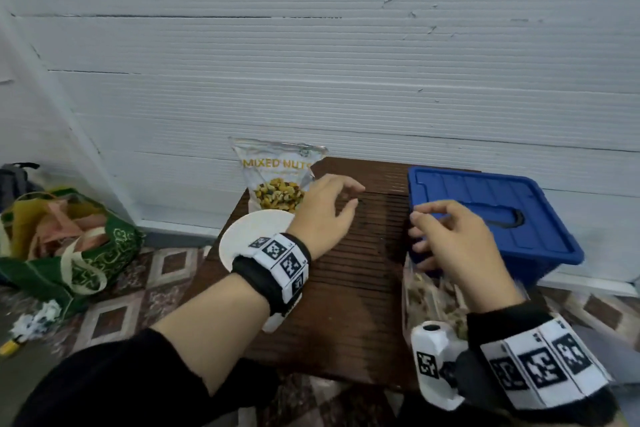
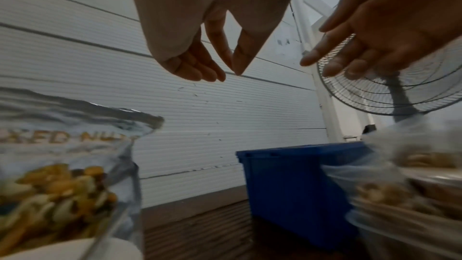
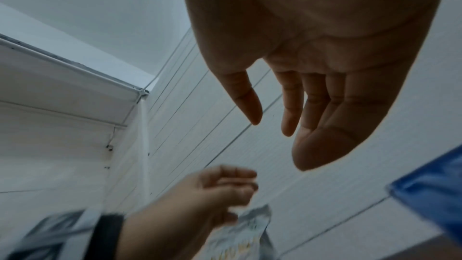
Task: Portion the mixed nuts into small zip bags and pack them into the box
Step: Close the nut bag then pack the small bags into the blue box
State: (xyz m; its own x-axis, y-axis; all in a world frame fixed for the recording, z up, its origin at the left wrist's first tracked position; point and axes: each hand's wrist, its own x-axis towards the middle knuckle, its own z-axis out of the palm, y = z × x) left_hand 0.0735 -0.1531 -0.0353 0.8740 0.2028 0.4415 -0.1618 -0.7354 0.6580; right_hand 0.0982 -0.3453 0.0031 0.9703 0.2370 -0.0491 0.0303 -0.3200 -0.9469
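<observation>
Blue box (image 1: pixel 491 215), lid on, is sitting at the surface's (image 1: pixel 346 305) far right corner. I am hovering my left hand (image 1: pixel 323 215) and right hand (image 1: pixel 453 243) over the surface, both holding nothing, fingers loosely spread. Filled zip bags (image 1: pixel 429 298) are lying along the right edge; the mixed nuts pouch (image 1: pixel 277 177) is standing at the far left corner.

nuts pouch (image 1: pixel 277 180) left, box (image 1: pixel 491 218) right

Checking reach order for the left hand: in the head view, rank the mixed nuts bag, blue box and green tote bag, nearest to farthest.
From the left hand:
1. mixed nuts bag, just to its left, at the table's back edge.
2. blue box, lid on, across the table to the right.
3. green tote bag, on the floor far left.
</observation>
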